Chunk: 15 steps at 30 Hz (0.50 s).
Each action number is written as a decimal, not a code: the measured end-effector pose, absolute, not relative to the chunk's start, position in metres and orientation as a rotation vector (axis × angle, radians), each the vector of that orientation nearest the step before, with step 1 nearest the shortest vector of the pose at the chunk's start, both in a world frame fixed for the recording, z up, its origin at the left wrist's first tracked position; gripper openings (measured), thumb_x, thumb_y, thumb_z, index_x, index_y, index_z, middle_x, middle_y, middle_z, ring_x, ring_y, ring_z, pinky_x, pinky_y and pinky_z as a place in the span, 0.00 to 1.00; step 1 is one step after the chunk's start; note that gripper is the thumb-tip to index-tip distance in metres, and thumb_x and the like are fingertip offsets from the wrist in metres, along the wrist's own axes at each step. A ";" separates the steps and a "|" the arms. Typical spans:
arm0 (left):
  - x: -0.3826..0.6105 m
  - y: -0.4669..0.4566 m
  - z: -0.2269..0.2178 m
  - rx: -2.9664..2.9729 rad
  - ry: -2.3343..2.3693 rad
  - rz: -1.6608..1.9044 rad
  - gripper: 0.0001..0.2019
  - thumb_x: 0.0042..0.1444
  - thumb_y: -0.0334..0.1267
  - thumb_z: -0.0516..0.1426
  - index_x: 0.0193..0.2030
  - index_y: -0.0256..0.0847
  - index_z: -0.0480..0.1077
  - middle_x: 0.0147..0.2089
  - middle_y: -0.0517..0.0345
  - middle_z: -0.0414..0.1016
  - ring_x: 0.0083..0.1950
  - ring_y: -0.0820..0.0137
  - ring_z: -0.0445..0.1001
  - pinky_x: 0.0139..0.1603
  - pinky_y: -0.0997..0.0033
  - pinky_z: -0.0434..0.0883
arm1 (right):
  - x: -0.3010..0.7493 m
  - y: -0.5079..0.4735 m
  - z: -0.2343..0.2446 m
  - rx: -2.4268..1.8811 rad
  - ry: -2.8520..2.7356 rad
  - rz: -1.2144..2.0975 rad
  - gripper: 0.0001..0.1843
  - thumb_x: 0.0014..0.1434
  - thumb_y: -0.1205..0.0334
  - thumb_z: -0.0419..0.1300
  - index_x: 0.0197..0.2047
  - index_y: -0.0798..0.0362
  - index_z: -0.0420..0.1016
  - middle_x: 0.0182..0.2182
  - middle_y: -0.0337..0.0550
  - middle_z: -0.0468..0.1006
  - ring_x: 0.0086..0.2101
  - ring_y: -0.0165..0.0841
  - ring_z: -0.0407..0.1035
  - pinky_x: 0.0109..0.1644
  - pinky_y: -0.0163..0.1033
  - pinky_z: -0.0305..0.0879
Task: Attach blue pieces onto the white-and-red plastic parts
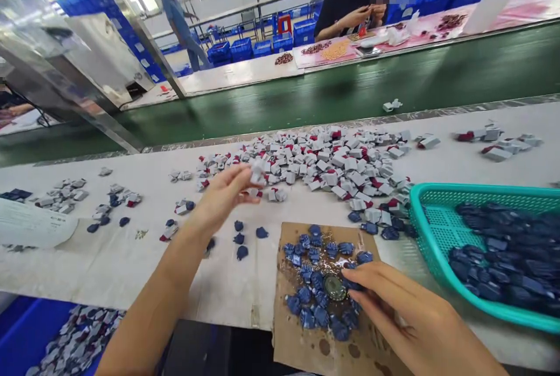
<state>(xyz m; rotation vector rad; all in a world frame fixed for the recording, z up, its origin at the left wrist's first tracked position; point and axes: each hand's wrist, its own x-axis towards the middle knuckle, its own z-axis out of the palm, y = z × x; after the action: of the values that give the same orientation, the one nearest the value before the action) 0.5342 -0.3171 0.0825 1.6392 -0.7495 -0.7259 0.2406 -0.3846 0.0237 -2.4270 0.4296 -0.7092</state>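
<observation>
My left hand (225, 192) is raised over the table, pinching a small light-grey plastic part (258, 172) between thumb and fingers. Beyond it spreads a heap of grey and dark-red plastic parts (328, 160). Over a brown cardboard sheet (301, 348), my right hand (406, 306) has thumb and forefinger closed around a small dark-blue plastic part (351, 284), which they partly hide. Beside those fingertips sits a round dark-green disc (335, 287). Several shiny blue plastic parts (321, 314) and white specks lie around it on the cardboard.
A teal basket (420, 230) of dark-blue parts stands at the right. A blue bin (21, 335) with grey parts sits low at the left. Past the table runs a green conveyor belt (262, 104); a person (345, 5) works behind it. Small grey clusters (65, 195) lie at the left.
</observation>
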 end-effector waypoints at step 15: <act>0.427 -0.217 0.035 1.185 -0.112 -0.960 0.17 0.36 0.40 0.75 0.36 0.43 0.82 0.32 0.56 0.83 0.30 0.72 0.77 0.26 0.81 0.73 | 0.247 -0.378 0.025 -2.596 0.308 -0.500 0.09 0.70 0.61 0.50 0.41 0.47 0.71 0.35 0.38 0.77 0.31 0.30 0.74 0.31 0.29 0.72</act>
<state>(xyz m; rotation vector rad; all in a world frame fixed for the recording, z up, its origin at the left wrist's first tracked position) 0.4266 -0.2168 0.0350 1.1846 -0.1122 -0.9599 0.2469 -0.3777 0.0251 -2.5961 0.3084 -0.5000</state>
